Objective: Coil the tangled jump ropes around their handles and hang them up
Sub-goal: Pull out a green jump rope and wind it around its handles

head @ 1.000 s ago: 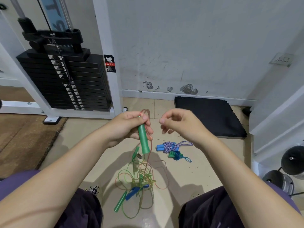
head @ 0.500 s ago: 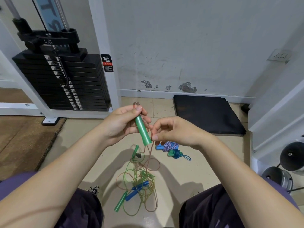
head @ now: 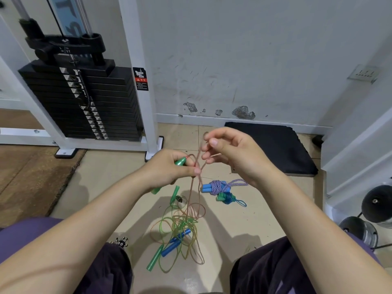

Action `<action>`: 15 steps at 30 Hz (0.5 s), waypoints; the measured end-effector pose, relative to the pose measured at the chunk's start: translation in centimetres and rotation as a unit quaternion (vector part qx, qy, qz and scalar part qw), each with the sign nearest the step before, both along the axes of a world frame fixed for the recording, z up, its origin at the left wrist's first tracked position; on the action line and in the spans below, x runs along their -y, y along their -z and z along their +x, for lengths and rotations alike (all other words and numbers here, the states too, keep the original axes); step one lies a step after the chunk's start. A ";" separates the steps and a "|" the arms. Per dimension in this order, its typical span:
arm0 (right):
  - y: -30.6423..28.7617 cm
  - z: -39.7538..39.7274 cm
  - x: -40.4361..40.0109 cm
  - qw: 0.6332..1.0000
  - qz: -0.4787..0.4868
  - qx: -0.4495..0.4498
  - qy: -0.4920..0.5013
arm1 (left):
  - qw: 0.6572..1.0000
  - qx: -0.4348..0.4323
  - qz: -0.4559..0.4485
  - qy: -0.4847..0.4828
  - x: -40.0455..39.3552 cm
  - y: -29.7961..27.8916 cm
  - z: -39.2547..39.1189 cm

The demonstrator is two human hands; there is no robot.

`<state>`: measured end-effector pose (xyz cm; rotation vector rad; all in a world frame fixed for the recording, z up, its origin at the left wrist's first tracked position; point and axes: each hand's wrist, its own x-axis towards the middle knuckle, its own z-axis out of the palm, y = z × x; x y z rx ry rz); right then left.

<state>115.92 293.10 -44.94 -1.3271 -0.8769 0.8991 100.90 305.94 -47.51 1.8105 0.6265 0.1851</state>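
My left hand [head: 169, 170] grips a green jump-rope handle [head: 180, 161] and pins a thin reddish-brown rope [head: 192, 187] against it with the thumb. My right hand [head: 231, 153] is raised to the right of it and pinches a loop of that same rope between thumb and fingers. The rope hangs down into a tangle of green and brown ropes [head: 180, 228] on the floor between my knees, with a blue handle [head: 176, 242] and a green handle [head: 156, 257] in it. Another green handle [head: 175, 193] lies just above the tangle.
Two coiled ropes lie on the tiles: a purple-white one with blue handles [head: 218, 186] and a blue one with green handles [head: 228, 198]. A weight-stack machine [head: 80, 102] stands at the left, a black mat [head: 273, 147] by the wall, dumbbells [head: 375, 206] at the right.
My right hand has risen from the handle's lower end and drawn a loop of rope upward. My left hand has turned the green handle so its tip points up and right.
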 end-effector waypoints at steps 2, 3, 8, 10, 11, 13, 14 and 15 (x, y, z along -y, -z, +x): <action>0.4 0.0 -0.1 0.998 -0.050 0.032 -0.005 | 0.998 0.039 -0.037 -0.024 -0.3 -0.3 -0.1; 0.5 0.0 0.0 0.995 -0.080 0.052 -0.020 | 0.996 0.059 -0.059 -0.033 -0.4 -0.4 -0.1; 1.4 -0.9 0.0 0.970 -0.180 0.115 -0.113 | 0.974 0.139 -0.163 -0.071 -0.6 -0.8 0.2; 1.5 -1.3 -0.2 0.971 -0.175 0.123 -0.111 | 0.973 0.147 -0.161 -0.071 -0.7 -0.8 0.2; 1.4 -1.4 -0.3 0.973 -0.166 0.125 -0.104 | 0.974 0.149 -0.153 -0.071 -0.8 -0.8 0.2; 1.3 -1.5 -0.4 0.979 -0.141 0.117 -0.087 | 0.979 0.142 -0.132 -0.056 -1.0 -0.8 0.1; 1.2 -1.5 -0.5 0.984 -0.123 0.105 -0.080 | 0.983 0.129 -0.120 -0.042 -1.2 -0.7 0.0; 1.0 -1.4 -0.6 0.988 -0.102 0.091 -0.073 | 0.988 0.109 -0.110 -0.026 -1.3 -0.7 -0.1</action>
